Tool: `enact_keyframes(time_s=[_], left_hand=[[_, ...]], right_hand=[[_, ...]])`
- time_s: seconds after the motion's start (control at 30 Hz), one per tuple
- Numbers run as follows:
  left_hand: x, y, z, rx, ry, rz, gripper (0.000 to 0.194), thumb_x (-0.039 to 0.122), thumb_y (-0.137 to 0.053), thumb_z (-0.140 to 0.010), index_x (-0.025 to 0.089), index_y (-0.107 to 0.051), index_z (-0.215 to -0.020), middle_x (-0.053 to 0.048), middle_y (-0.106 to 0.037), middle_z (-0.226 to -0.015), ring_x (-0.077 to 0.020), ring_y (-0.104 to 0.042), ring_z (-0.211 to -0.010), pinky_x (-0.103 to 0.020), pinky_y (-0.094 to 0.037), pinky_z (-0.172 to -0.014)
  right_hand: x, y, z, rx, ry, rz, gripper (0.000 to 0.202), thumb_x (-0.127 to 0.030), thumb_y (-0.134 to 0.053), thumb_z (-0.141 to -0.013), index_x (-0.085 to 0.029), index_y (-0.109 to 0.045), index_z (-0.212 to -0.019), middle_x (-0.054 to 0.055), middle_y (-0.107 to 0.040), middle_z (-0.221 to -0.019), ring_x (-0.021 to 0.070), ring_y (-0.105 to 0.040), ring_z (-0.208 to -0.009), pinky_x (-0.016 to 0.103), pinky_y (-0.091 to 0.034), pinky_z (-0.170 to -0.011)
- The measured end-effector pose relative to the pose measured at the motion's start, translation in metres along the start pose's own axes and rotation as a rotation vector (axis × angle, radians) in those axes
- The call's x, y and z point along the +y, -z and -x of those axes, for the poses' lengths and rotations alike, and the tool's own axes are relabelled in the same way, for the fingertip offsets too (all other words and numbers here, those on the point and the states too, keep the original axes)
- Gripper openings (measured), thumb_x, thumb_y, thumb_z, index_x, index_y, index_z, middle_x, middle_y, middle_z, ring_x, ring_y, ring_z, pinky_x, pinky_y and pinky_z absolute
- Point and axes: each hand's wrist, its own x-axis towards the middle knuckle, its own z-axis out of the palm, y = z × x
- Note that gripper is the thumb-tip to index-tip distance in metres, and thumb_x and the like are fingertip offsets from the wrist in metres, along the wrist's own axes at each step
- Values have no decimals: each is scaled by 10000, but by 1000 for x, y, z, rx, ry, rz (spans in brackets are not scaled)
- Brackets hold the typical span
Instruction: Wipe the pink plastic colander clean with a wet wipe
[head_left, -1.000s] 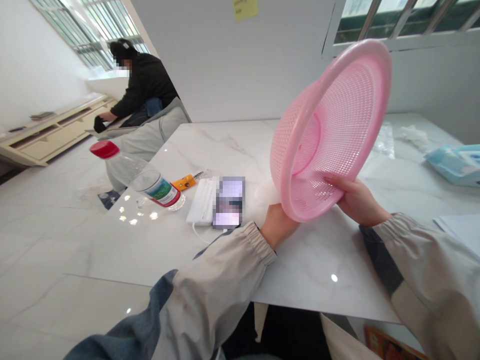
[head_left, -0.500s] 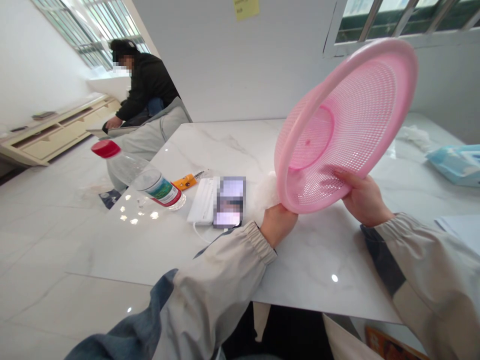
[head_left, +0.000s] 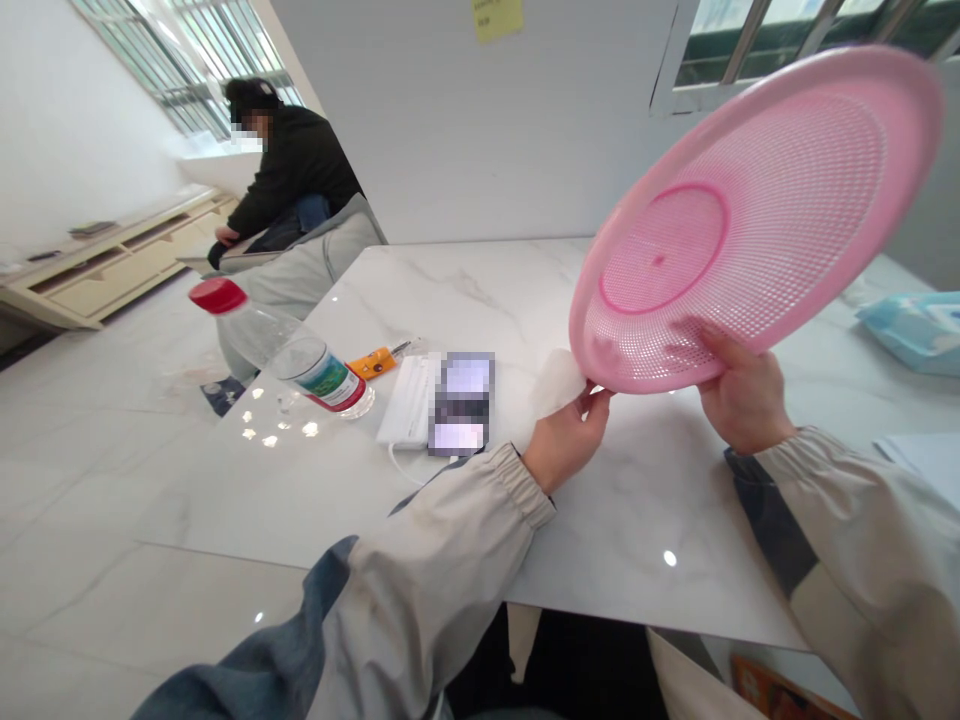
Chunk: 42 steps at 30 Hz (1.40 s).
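Note:
A pink mesh basket (head_left: 795, 210) is tilted up above the table, its open side facing me. My right hand (head_left: 742, 390) grips its lower rim, thumb over the inside of the mesh. My left hand (head_left: 571, 435) is closed on a white tissue (head_left: 559, 382) just below the basket's lower left edge, with its fingertips close to the rim; whether they touch it I cannot tell. Left of that hand, a phone (head_left: 461, 405) lies by a white box-like item (head_left: 407, 400) with a white cable.
On the marble table (head_left: 450, 290) stand a red-capped bottle (head_left: 322, 375) and an orange packet (head_left: 373, 363). A blue wipes pack (head_left: 911, 330) lies at the right. A person in black (head_left: 307, 160) sits beyond a grey chair (head_left: 300, 275) at the back left.
The basket has moved right and slightly up, and leans further back. My left fingers have come off its rim area and more of the tissue's flat surface shows.

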Motion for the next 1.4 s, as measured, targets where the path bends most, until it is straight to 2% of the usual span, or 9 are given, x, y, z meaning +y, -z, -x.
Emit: enact_keyframes(time_s=[0.13,0.23,0.43,0.63,0.9,1.07,1.13,1.27,1.4], left_hand=[[-9,-6,-7,-127,9,235,305,247,-735,-1020,165,-724,-1314,-175,-784,-1473,-322,-752,-1401,-550,-571,-1260],[-17,-9,-11,-157,-60,351,349,299,-808,-995,112,-724,-1278,-228,-804,-1403,-328,-784,-1336,-537,-617,-1203],[-13,-10,-3,-306,-54,318,506,563,-808,-1007,112,-804,-1235,-217,-841,-1307,-336,-829,-1225,-506,-682,-1089],[-3,-8,2,-483,-34,273,549,608,-814,-999,163,-807,-1321,-204,-834,-1346,-318,-846,-1170,-456,-712,-1027],[-8,-11,0,-418,14,290,562,591,-674,-1086,105,-767,-1351,-224,-856,-1238,-281,-861,-1038,-436,-706,-966],[-5,-10,-1,-327,-4,320,546,565,-558,-1115,98,-781,-1291,-217,-859,-1196,-262,-850,-981,-404,-681,-920],[-2,-9,0,-316,-34,362,539,554,-551,-1100,104,-789,-1277,-209,-861,-1191,-258,-844,-963,-393,-667,-899],[2,-7,-1,-295,-80,439,516,592,-594,-1048,134,-808,-1157,-176,-869,-1107,-269,-837,-940,-397,-650,-870],[5,-4,-4,-274,-97,462,491,620,-673,-981,148,-805,-1004,-150,-861,-964,-283,-832,-889,-408,-654,-851]], right_hand=[[4,5,-3,-10,3,30,152,-337,-918,-884,-363,-877,-1028,26,-856,-1304,361,-760,-1384,545,-734,-1078],[5,3,-2,-63,-46,46,149,-367,-893,-914,-371,-872,-1062,25,-852,-1327,354,-750,-1405,523,-736,-1066],[-2,-8,11,-215,-153,24,285,-429,-922,-889,-300,-887,-1141,37,-866,-1282,315,-769,-1361,436,-684,-1138],[-8,-10,20,-383,-268,44,370,-473,-950,-884,-292,-889,-1201,63,-858,-1318,299,-795,-1302,383,-689,-1092],[-9,-7,18,-420,-336,33,493,-498,-953,-850,-294,-863,-1289,81,-876,-1252,304,-850,-1054,392,-718,-829],[-10,0,15,-516,-387,-5,653,-467,-885,-939,-337,-707,-1554,85,-852,-1335,316,-826,-1137,444,-692,-899],[-9,1,15,-605,-394,-17,667,-487,-853,-970,-355,-663,-1595,77,-846,-1332,295,-819,-1043,434,-679,-841],[-5,1,15,-947,-368,-13,441,-561,-818,-1001,-262,-803,-1325,38,-776,-906,201,-665,-723,346,-574,-668],[-4,1,15,-1179,-311,-44,269,-448,-800,-1033,-195,-790,-942,17,-617,-802,192,-630,-816,355,-562,-814]])
